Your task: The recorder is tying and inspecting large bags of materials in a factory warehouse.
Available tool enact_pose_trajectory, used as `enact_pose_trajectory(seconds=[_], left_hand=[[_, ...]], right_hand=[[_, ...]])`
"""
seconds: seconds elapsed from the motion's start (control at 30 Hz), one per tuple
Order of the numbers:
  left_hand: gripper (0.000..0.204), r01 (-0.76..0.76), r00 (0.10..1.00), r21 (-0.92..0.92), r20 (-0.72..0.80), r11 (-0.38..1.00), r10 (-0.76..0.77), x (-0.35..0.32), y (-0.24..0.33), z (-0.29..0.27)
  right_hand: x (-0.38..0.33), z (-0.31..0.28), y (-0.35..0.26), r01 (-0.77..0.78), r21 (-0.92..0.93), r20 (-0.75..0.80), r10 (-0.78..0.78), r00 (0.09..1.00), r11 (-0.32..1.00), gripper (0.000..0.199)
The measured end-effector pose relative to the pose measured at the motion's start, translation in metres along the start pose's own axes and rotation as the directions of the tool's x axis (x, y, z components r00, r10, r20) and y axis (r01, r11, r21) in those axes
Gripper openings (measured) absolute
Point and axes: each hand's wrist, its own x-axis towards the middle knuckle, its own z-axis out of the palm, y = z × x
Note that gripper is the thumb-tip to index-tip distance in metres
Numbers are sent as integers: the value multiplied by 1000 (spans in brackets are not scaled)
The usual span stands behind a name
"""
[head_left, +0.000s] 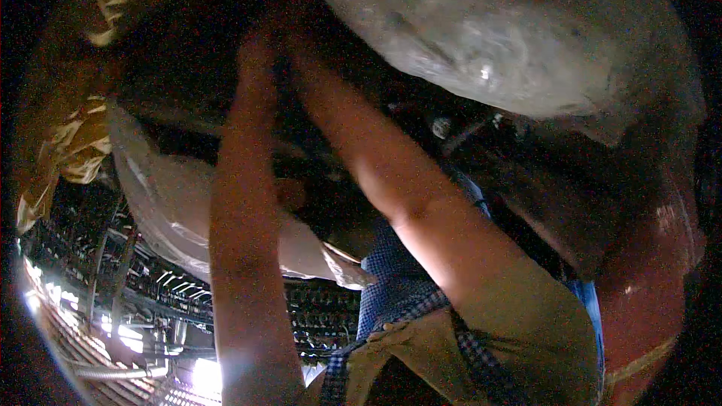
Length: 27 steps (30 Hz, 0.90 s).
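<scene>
Both my arms reach up into a dark hollow near the top of the head view. My left hand (257, 49) and my right hand (298, 39) are close together there. Deep shadow and blur hide the fingers of both, so whatever they touch or hold does not show. A large grey-white bulging surface, like plastic sheeting (481, 37), hangs just right of my right hand. Behind my left forearm stretches a pale sheet (177, 195) with a loose lower edge.
Crumpled yellow wrapping (84, 143) hangs at the far left. Below it are dark rows of rack-like framework (169, 297) and a pale ribbed hose (120, 371), with bright light behind. A red surface (647, 301) stands at the right. A small round fitting (441, 128) sits above my right forearm.
</scene>
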Motion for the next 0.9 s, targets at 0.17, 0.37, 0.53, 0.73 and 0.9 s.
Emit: enact_pose_trajectory(seconds=[0.17, 0.37, 0.53, 0.73, 0.9], left_hand=[[41, 43, 999, 27, -19, 999, -42, -3, 16, 3], [41, 68, 998, 50, -16, 996, -67, -1, 29, 6], [40, 92, 996, 35, 2, 995, -92, -13, 39, 15], [39, 124, 991, -10, 51, 992, -123, -36, 53, 42], [39, 166, 985, 89, -68, 982, -160, -57, 73, 65]], right_hand=[[2, 6, 2, 5, 10, 6, -5, 1000, 1000, 41], [4, 11, -1, 8, 36, -6, -8, 1000, 999, 41], [8, 13, 3, 5, 61, 3, -5, 1000, 998, 40], [21, 0, 3, -37, 166, -25, 41, 999, 985, 40], [38, -16, 3, -117, 295, -9, 125, 992, 948, 40]])
